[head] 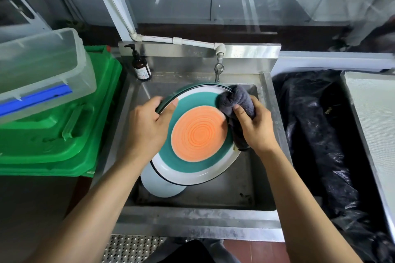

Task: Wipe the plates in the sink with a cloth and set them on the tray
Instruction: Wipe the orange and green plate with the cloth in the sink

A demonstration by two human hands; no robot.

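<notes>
Wiping step under way. Left hand [147, 121] grips the striped plate [198, 134] by its rim, tilted over the sink [252, 177]. Right hand [254, 126] clutches the grey cloth [235, 100] on the upper right rim. Next likely: sweep across the face.

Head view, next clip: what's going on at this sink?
A person is wiping a plate over the steel sink. The left hand grips the rim of the teal, white and orange plate, thumb on its face. The right hand holds a grey cloth bunched against the plate's upper right edge. A pale plate lies in the basin underneath.
</notes>
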